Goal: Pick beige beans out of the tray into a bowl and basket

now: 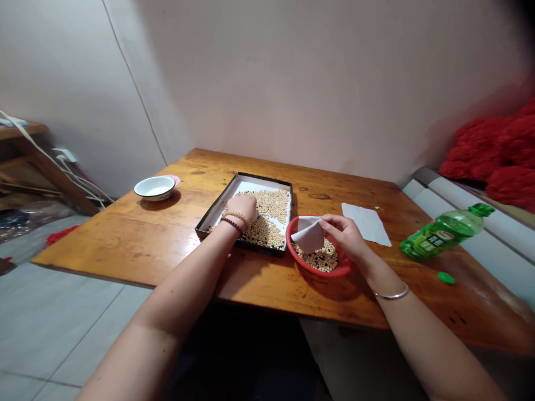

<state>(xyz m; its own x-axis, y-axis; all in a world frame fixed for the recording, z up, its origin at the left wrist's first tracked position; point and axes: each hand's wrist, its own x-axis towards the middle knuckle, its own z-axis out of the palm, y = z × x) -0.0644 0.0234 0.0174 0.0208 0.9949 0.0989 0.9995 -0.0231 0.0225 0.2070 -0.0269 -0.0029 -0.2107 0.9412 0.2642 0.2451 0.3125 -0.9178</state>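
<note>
On a wooden table (125, 236), pale round beans (267, 203) in a black tray (263, 179) and a red bowl (313, 271).

Left hand (242, 209) down on the beans in the tray, fingers close together, no telling if any beans are held; bead bracelets (232, 224) on that wrist. Right hand (340, 236) pinching a folded white paper (307, 236) over the red bowl, with beans and dark bits (320, 257) inside; silver bangle (392, 293) on that wrist. At 10 o'clock, a small white bowl (154, 188). At 2 o'clock, a flat paper sheet (366, 224), a round green lid (446, 278), and a green bottle (443, 233) on its side, label words too small to read. Shiny orange wood, dark knots. Pale wall (292, 83) at 12, red cloth (497, 156) at 2, gray floor tiles (62, 328) at 8.
</note>
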